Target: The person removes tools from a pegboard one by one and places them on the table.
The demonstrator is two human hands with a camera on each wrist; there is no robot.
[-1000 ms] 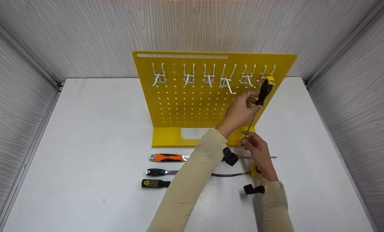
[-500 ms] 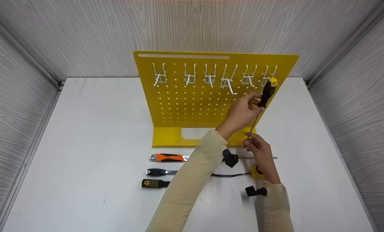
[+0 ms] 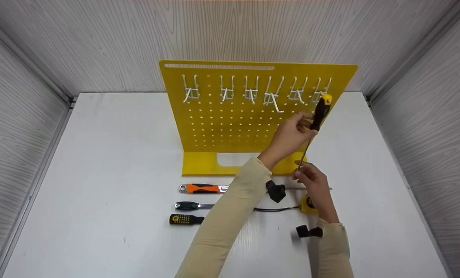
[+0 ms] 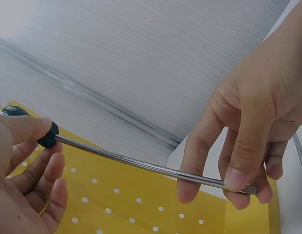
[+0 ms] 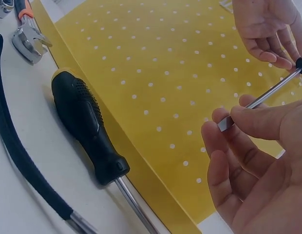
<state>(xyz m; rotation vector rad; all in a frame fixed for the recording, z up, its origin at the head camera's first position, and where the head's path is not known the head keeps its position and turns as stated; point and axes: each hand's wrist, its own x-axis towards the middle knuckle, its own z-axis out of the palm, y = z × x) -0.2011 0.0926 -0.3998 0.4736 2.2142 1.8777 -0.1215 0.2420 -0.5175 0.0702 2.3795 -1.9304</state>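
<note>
Tilted in front of the right side of the yellow pegboard (image 3: 230, 129) is a flathead screwdriver (image 3: 322, 112) with a black and yellow handle. My left hand (image 3: 290, 135) pinches the lower end of its handle between thumb and fingers. Lower down, my right hand (image 3: 315, 183) pinches the metal shaft (image 4: 141, 165) close to the flat tip (image 5: 225, 124). Behind the handle, a white hook (image 3: 318, 94) is mounted on the board's upper right. A second screwdriver (image 5: 85, 119) lies on the table along the board's base.
An orange-handled adjustable wrench (image 3: 203, 189), a dark-handled ratchet (image 3: 186, 206) and a black-yellow handle (image 3: 185, 219) lie front left, partly hidden by my left sleeve. A yellow tape measure (image 3: 308, 204) sits beside my right wrist. Several white hooks (image 3: 226, 92) line the board's top.
Both hands and the screwdriver have shifted slightly right and down in the head view. The grip on handle and shaft is unchanged, and the tools on the table have not moved.
</note>
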